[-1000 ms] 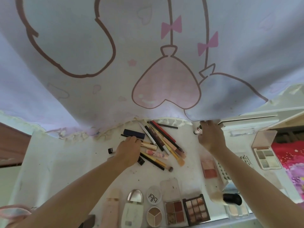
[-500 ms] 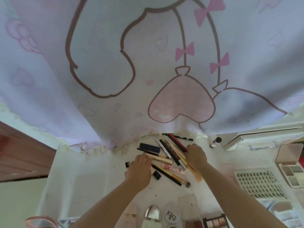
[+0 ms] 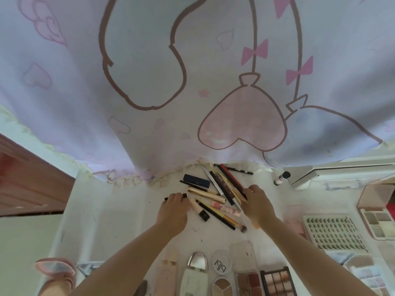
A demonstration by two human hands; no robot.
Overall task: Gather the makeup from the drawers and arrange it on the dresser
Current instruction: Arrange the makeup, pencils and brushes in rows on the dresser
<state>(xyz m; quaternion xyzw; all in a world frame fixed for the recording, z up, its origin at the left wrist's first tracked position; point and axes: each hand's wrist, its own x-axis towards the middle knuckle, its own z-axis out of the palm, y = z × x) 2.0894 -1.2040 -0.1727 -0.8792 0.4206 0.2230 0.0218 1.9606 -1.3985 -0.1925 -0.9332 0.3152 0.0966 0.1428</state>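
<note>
On the white dresser top lies a loose pile of makeup sticks: pencils, brushes, a gold tube, a navy case and a pink patterned tube. My left hand is at the pile's left edge, its fingers curled over a thin black pencil. My right hand is at the pile's right edge, its fingers curled over the lower ends of several pencils and brushes, which it hides. An orange brush tip shows under the wrist.
A printed curtain hangs over the dresser's back edge. A small bottle, a lash tray and an open palette lie to the right. Compacts and palettes line the front edge. A brown wooden panel is at left.
My right hand came left from the curtain's edge onto the pile's right side. My left hand slid down and left onto the black pencil. The view tilted upward.
</note>
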